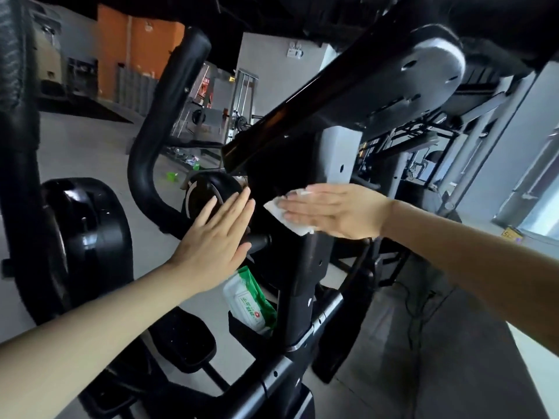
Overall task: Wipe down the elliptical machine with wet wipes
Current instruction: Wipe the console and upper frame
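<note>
White and creased, one thin wet wipe (298, 228) is lying against the upright column of the black metal elliptical machine (302, 267), its long axis slanting from upper left down to lower right. Two bare hands are reaching in. The right hand (332, 213) is pressing that wipe onto the column, palm flat, straight fingers pointing left. The left hand (211, 237) is spreading flat too, fingers straight and aiming up and right, in front of one round black plastic hub (196, 192); whether it is touching is unclear. One green-and-white wipes pack (251, 303) is standing on end, leaning left, in one black holder pocket (239, 328) low beside the column.
</note>
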